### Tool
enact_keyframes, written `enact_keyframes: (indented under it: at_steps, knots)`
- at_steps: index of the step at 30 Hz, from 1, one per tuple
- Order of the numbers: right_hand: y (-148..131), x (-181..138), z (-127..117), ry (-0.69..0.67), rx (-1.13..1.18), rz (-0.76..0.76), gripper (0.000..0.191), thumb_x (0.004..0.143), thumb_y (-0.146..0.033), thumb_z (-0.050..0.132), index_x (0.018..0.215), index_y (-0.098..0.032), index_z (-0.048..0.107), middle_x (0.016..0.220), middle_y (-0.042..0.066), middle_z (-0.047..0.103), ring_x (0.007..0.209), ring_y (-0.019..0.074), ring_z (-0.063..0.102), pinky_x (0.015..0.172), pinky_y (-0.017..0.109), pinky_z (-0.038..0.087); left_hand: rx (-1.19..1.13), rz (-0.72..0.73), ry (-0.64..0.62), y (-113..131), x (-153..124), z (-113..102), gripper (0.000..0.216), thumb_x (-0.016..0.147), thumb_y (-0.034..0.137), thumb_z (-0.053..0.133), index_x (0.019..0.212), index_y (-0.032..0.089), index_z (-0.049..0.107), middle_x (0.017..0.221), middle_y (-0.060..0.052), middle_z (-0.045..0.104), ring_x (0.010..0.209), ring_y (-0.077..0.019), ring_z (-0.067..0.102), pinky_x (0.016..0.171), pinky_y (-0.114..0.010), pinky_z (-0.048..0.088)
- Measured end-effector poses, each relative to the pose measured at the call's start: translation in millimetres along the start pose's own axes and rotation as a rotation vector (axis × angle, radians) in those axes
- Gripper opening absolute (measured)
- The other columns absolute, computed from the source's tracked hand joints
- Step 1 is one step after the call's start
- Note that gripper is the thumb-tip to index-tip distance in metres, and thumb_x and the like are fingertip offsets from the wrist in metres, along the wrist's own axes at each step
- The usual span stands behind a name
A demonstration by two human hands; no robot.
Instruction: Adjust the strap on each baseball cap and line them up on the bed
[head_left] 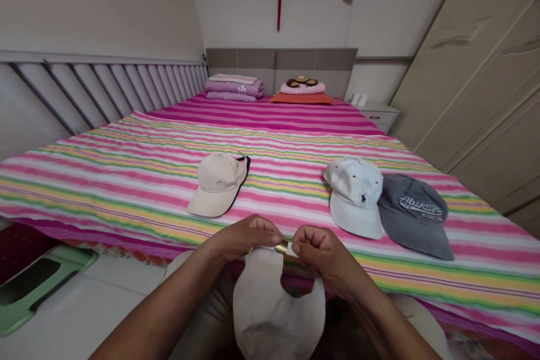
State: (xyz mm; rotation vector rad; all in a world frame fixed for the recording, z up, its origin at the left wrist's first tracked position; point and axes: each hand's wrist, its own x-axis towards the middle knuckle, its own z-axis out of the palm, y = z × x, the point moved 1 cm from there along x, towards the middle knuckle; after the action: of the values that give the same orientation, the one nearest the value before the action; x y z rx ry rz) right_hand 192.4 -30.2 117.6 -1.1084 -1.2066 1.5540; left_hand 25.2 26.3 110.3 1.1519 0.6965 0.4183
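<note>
A pale beige cap [276, 309] hangs in front of me with its back opening facing up. At its adjusting strap is a gold-coloured metal buckle [282, 247]. My left hand [251, 236] pinches the strap on the left side of the buckle. Thumb and bent fingers of my right hand [318, 250] grip the white strap end on the other side. On the bed beyond lies a beige cap [217, 180] with a small logo. To the right, a white cap [356, 194] touches a dark grey cap [415, 214] with lettering.
The bed has a striped sheet [287, 163]. Folded purple bedding [234, 89] and an orange pillow [301, 99] lie by the headboard [295, 67]. A metal railing [105, 87] runs along the left. A green stool [46, 287] stands on the floor at left.
</note>
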Motion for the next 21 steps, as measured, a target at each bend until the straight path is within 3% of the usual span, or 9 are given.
enact_keyframes:
  at_steps: [5,13,17,21]
  knots:
    - [0,-1,-2,-0.037,-0.009,0.007,0.016,0.065,-0.026,0.061,0.058,-0.015,0.051,0.041,-0.009,0.038,0.036,0.0030,0.026,0.036,0.018,0.018,0.033,-0.063,0.020,3,-2,3,0.021,0.059,0.030,0.072,0.066,0.011,0.065,0.052,0.002,0.055,0.042,-0.0045,0.043,0.043,-0.019,0.028]
    - [-1,1,-7,-0.066,0.129,0.048,0.021,0.066,-0.029,0.065,0.059,-0.015,0.051,0.041,-0.008,0.041,0.034,0.0021,0.027,0.035,0.016,0.018,-0.098,0.057,0.059,-3,-2,7,0.017,0.061,0.026,0.070,0.061,0.012,0.061,0.047,0.004,0.050,0.039,-0.0030,0.037,0.041,-0.018,0.027]
    - [9,7,-18,-0.207,0.240,0.079,0.029,0.073,-0.040,0.060,0.068,-0.012,0.059,0.048,-0.001,0.056,0.039,0.0069,0.046,0.040,0.018,0.032,-0.267,0.103,0.067,-5,1,-1,0.016,0.058,0.022,0.071,0.059,0.010,0.059,0.048,0.002,0.050,0.041,-0.0043,0.040,0.043,-0.018,0.030]
    - [31,12,-32,-0.315,0.314,0.138,0.033,0.073,-0.041,0.062,0.079,-0.009,0.066,0.065,0.006,0.066,0.060,0.0130,0.060,0.059,0.023,0.044,-0.417,0.126,0.071,-5,3,-13,0.018,0.057,0.021,0.071,0.056,0.011,0.056,0.047,0.003,0.048,0.043,-0.0057,0.043,0.046,-0.019,0.034]
